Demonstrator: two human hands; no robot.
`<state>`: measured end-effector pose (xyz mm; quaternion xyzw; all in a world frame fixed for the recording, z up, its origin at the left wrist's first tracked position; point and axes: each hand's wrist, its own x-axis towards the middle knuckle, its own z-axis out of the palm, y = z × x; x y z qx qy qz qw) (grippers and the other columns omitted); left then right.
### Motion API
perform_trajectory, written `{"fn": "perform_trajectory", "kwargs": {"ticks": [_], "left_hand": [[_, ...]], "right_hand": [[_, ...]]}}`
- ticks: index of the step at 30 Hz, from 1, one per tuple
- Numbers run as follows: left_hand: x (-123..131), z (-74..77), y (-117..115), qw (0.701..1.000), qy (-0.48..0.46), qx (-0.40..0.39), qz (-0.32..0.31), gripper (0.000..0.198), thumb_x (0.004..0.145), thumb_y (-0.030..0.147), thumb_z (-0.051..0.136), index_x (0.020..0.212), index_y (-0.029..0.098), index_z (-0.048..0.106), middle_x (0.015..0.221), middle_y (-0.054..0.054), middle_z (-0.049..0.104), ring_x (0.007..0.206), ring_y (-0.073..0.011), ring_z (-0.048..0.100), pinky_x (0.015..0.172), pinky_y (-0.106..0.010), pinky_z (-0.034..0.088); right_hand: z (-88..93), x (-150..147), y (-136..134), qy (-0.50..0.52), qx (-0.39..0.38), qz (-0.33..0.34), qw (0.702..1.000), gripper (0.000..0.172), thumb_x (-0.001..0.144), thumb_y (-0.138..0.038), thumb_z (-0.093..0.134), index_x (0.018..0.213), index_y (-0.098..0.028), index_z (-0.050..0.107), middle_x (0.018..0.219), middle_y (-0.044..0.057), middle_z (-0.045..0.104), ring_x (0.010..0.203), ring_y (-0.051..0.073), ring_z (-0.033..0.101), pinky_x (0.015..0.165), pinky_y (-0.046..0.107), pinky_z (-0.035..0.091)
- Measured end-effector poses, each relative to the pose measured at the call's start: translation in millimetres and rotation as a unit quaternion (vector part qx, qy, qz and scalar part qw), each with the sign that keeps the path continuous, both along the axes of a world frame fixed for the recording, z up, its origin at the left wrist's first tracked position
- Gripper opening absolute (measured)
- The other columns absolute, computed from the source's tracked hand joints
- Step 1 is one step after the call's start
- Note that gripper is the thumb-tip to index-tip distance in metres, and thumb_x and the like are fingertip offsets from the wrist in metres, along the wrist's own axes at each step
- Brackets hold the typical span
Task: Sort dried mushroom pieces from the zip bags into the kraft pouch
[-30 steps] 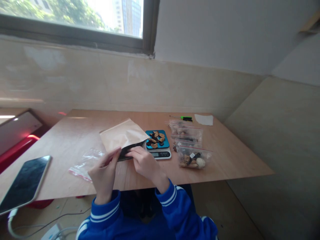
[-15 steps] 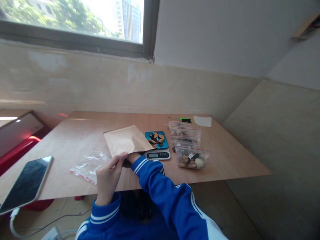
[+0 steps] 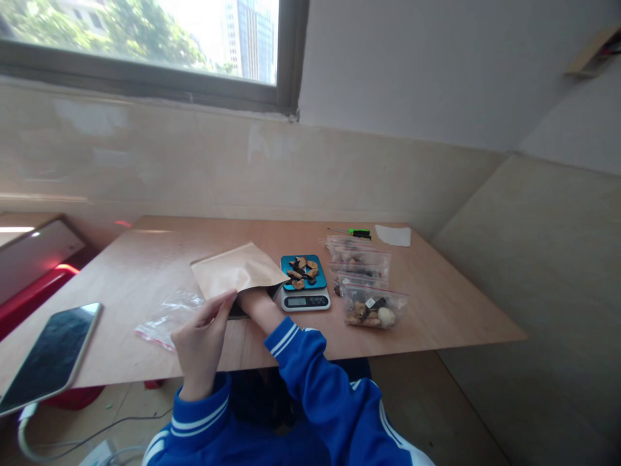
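Note:
My left hand [image 3: 206,333] pinches the near edge of a brown paper bag [image 3: 235,268], holding its mouth up. Inside that bag, my right hand [image 3: 257,304] is sunk past the wrist, so its fingers are hidden. Just right of the bag's corner stands a kitchen scale [image 3: 305,302] with a blue top and a small display. Several dried brown and dark slices [image 3: 298,283] lie spread on its plate. A crumpled clear zip bag [image 3: 169,317] rests on the table left of my left hand.
Several filled zip bags [image 3: 373,310] form a row right of the scale. A green-and-black screwdriver [image 3: 359,233] and white paper [image 3: 392,235] lie at the back of the table [image 3: 451,304]. At the left front is a tablet [image 3: 51,356] with a cable plugged in.
The paper bag and my left hand have shifted slightly left. My right forearm has drawn back a little, baring more wrist, and more of the scale's plate shows.

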<state>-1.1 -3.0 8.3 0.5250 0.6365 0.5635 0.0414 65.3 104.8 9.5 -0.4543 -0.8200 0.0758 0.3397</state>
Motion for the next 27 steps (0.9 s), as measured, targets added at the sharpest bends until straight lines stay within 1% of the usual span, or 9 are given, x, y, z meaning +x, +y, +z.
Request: {"fn": "perform_trajectory", "kwargs": {"ticks": [3, 7, 10, 14, 18, 20, 23, 25, 27], "left_hand": [[-0.4, 2.7, -0.7, 1.000, -0.023, 0.008, 0.013, 0.017, 0.078, 0.039, 0.068, 0.089, 0.029, 0.076, 0.088, 0.003, 0.077, 0.082, -0.0207, 0.072, 0.073, -0.028, 0.053], [-0.2, 4.5, -0.8, 0.999, -0.025, 0.008, 0.023, 0.016, 0.079, 0.038, 0.068, 0.089, 0.029, 0.076, 0.087, 0.003, 0.077, 0.081, -0.0207, 0.072, 0.072, -0.029, 0.053], [0.7, 5.1, -0.5, 0.999, -0.026, 0.011, 0.036, 0.017, 0.079, 0.038, 0.067, 0.088, 0.028, 0.076, 0.086, 0.002, 0.077, 0.078, -0.0203, 0.071, 0.072, -0.030, 0.053], [2.0, 6.2, -0.4, 0.999, -0.026, 0.013, 0.044, 0.018, 0.079, 0.039, 0.067, 0.089, 0.027, 0.076, 0.087, 0.001, 0.077, 0.078, -0.0200, 0.071, 0.073, -0.030, 0.053], [1.8, 7.7, -1.0, 0.999, -0.033, 0.012, 0.039, 0.018, 0.078, 0.039, 0.067, 0.088, 0.027, 0.076, 0.086, 0.001, 0.077, 0.080, -0.0207, 0.072, 0.075, -0.031, 0.054], [0.9, 8.4, -1.2, 0.998, -0.042, 0.011, 0.043, 0.018, 0.078, 0.039, 0.068, 0.087, 0.027, 0.076, 0.086, 0.001, 0.077, 0.081, -0.0212, 0.072, 0.076, -0.032, 0.055], [-0.7, 8.3, -1.3, 0.997, -0.052, 0.010, 0.052, 0.017, 0.076, 0.039, 0.069, 0.087, 0.027, 0.076, 0.085, 0.002, 0.077, 0.084, -0.0215, 0.072, 0.079, -0.032, 0.055], [-1.4, 7.5, -1.1, 0.997, -0.057, 0.011, 0.050, 0.017, 0.076, 0.038, 0.070, 0.087, 0.027, 0.076, 0.085, 0.002, 0.077, 0.084, -0.0216, 0.071, 0.080, -0.032, 0.054], [-1.4, 6.5, -0.8, 0.997, -0.064, 0.012, 0.044, 0.017, 0.076, 0.038, 0.070, 0.087, 0.027, 0.076, 0.086, 0.002, 0.077, 0.084, -0.0216, 0.071, 0.081, -0.032, 0.054]], "right_hand": [[8.3, 14.0, -16.8, -0.026, -0.050, 0.056, 0.997, 0.027, 0.090, -0.016, 0.052, 0.115, -0.019, 0.061, 0.109, 0.002, 0.071, 0.110, 0.021, 0.060, 0.103, 0.033, 0.041], [13.7, 45.1, -49.2, -0.066, -0.092, 0.084, 0.990, 0.027, 0.088, -0.006, 0.049, 0.105, -0.016, 0.067, 0.097, 0.009, 0.072, 0.089, 0.024, 0.067, 0.084, 0.033, 0.051], [18.9, 63.1, -64.7, -0.053, -0.075, 0.102, 0.991, 0.025, 0.090, -0.007, 0.049, 0.104, -0.017, 0.066, 0.099, 0.010, 0.070, 0.095, 0.024, 0.064, 0.087, 0.035, 0.050], [22.4, 78.3, -72.7, 0.060, -0.035, 0.129, 0.989, 0.024, 0.091, -0.013, 0.051, 0.110, -0.021, 0.063, 0.106, 0.006, 0.066, 0.102, 0.019, 0.061, 0.093, 0.034, 0.048], [20.2, 96.0, -76.2, 0.213, -0.020, 0.139, 0.967, 0.020, 0.089, -0.019, 0.058, 0.107, -0.023, 0.064, 0.103, 0.004, 0.068, 0.100, 0.017, 0.062, 0.092, 0.031, 0.050], [15.1, 110.8, -74.1, 0.275, -0.030, 0.093, 0.956, 0.020, 0.087, -0.024, 0.061, 0.106, -0.023, 0.064, 0.103, 0.004, 0.068, 0.098, 0.017, 0.064, 0.088, 0.031, 0.052], [-2.2, 141.1, -61.0, 0.342, -0.047, -0.034, 0.938, 0.026, 0.084, -0.031, 0.063, 0.108, -0.021, 0.061, 0.106, 0.007, 0.069, 0.097, 0.019, 0.065, 0.087, 0.034, 0.053], [-18.6, 162.5, -47.2, 0.340, -0.040, -0.128, 0.931, 0.025, 0.082, -0.033, 0.063, 0.102, -0.019, 0.062, 0.103, 0.010, 0.070, 0.095, 0.021, 0.066, 0.086, 0.036, 0.053], [-34.7, 179.5, -33.2, 0.313, -0.032, -0.211, 0.926, 0.023, 0.081, -0.035, 0.061, 0.095, -0.017, 0.062, 0.095, 0.011, 0.071, 0.089, 0.023, 0.067, 0.080, 0.037, 0.054]]}}
